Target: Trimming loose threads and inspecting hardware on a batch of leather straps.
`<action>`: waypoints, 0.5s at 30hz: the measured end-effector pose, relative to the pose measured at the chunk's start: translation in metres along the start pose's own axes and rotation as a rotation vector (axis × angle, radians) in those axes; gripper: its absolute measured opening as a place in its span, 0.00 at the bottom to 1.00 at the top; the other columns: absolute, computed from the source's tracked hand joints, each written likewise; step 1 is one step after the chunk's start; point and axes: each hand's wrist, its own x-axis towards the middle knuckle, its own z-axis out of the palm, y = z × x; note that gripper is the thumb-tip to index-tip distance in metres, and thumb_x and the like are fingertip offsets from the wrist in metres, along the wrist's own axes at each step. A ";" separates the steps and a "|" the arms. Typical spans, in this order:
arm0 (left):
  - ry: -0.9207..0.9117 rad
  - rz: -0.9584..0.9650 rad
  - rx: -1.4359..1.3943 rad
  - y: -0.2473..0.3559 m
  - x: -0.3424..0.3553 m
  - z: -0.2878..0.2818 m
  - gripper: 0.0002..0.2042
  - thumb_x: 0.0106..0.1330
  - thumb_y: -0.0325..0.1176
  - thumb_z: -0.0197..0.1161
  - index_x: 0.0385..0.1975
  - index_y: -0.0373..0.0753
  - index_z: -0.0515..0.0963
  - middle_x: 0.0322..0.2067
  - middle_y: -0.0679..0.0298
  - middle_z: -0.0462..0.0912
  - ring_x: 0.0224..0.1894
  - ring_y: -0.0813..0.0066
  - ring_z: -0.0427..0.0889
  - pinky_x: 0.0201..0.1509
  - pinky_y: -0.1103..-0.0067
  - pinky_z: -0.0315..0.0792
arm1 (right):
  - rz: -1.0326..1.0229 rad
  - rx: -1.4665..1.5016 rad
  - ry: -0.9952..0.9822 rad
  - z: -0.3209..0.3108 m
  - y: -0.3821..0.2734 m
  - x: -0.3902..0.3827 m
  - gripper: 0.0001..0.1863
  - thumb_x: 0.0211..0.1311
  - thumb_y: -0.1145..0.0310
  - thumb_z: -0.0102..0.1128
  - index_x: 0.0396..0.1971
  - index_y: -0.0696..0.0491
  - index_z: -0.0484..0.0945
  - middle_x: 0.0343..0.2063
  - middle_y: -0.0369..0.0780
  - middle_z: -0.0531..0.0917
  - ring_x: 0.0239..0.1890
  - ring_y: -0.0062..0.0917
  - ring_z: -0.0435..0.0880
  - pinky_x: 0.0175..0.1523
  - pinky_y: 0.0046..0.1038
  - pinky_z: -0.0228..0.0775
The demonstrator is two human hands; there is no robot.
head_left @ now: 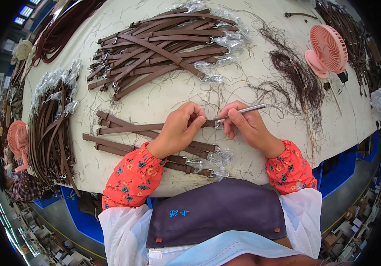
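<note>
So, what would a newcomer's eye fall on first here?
Probably the bright red floral oversleeves low in the middle, with the bare left hand at a flat brown strap and the bare right hand holding a thin silver metal tool. Next, likely the large heap of brown straps at top centre, then the round pink plastic fan at upper right.

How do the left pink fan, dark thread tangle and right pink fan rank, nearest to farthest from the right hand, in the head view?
1. Dark thread tangle: ahead-right of the right hand.
2. Right pink fan: beyond the tangle.
3. Left pink fan: picture's left side.
</note>
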 end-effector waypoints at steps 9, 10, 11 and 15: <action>0.158 0.072 0.050 0.004 0.003 -0.009 0.05 0.65 0.25 0.61 0.39 0.37 0.74 0.38 0.65 0.77 0.41 0.75 0.74 0.44 0.79 0.69 | -0.009 0.031 0.020 0.000 0.000 -0.001 0.18 0.77 0.56 0.43 0.42 0.57 0.74 0.22 0.36 0.78 0.22 0.15 0.77 0.28 0.18 0.70; 0.212 0.218 0.316 0.008 0.004 -0.012 0.08 0.62 0.26 0.64 0.39 0.38 0.74 0.39 0.64 0.77 0.43 0.68 0.74 0.46 0.75 0.70 | -0.010 0.041 0.035 0.000 0.001 -0.001 0.18 0.77 0.56 0.44 0.42 0.57 0.74 0.22 0.36 0.78 0.22 0.15 0.77 0.28 0.18 0.70; 0.210 0.220 0.317 0.011 0.002 -0.014 0.08 0.62 0.26 0.64 0.39 0.38 0.74 0.39 0.64 0.77 0.43 0.68 0.74 0.46 0.75 0.70 | -0.011 0.041 0.037 -0.001 0.001 -0.001 0.18 0.77 0.56 0.44 0.42 0.57 0.74 0.22 0.36 0.78 0.22 0.15 0.77 0.28 0.18 0.70; -0.025 0.299 0.631 0.017 -0.003 -0.015 0.11 0.56 0.28 0.68 0.37 0.41 0.75 0.41 0.66 0.77 0.47 0.64 0.72 0.49 0.74 0.67 | -0.067 0.068 0.077 -0.002 0.002 -0.001 0.18 0.77 0.56 0.44 0.43 0.57 0.73 0.24 0.38 0.79 0.23 0.16 0.78 0.29 0.19 0.71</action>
